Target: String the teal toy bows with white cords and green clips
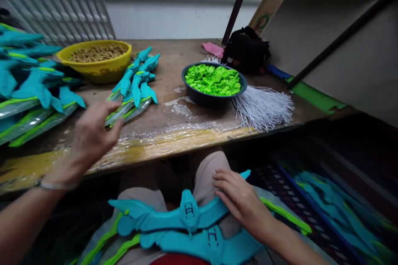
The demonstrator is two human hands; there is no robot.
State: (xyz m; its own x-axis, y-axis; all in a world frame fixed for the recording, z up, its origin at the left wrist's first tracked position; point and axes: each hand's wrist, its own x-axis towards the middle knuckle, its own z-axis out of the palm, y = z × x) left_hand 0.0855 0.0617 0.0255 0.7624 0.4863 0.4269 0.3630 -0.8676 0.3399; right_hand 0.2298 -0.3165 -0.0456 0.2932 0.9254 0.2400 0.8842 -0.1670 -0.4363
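Note:
My left hand (pixel 98 130) is over the table's front edge, thumb and fingers apart. Its fingertips are at the near end of a small stack of folded teal plastic winged pieces (pixel 137 80) with lime-green edging and clear film; whether they touch it I cannot tell. On my lap lie two unfolded teal winged pieces, an upper one (pixel 161 217) and a lower one (pixel 178 242), each with a bracket-like black marking in the middle. My right hand (pixel 241 201) rests on their right side, fingers stretched out, hiding part of the teal plastic.
Folded teal pieces (pixel 37 83) are heaped at the left. Behind stands a yellow bowl (pixel 99 70) of brass-coloured rings. A dark bowl (pixel 211 97) holds lime-green parts, beside white cords (pixel 267 107). A black bag (pixel 247 51) sits behind; a blue crate (pixel 306 192) holds more teal pieces.

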